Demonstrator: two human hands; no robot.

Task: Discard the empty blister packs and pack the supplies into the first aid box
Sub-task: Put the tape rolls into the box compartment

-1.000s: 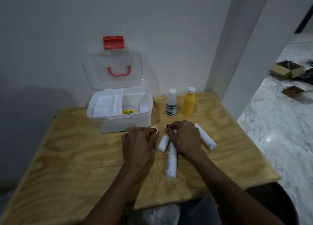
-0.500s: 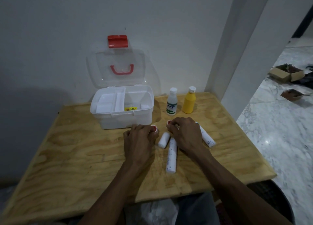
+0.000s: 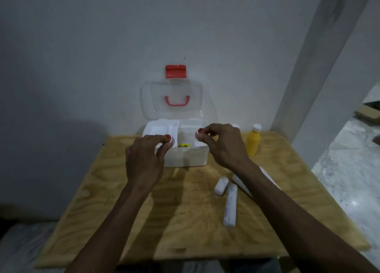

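First aid box (image 3: 185,155): white, lid open, at the far side of the wooden table (image 3: 127,221).
Left hand (image 3: 144,161): over the box's left front edge, fingers pinched on a small red-capped bottle (image 3: 168,138).
Right hand (image 3: 223,144): over the box's right side, pinching a second red-capped bottle (image 3: 199,131).
Yellow bottle (image 3: 253,142): upright, right of the box.
Three white tubes (image 3: 230,205): lying on the table, in front of the box and to its right.
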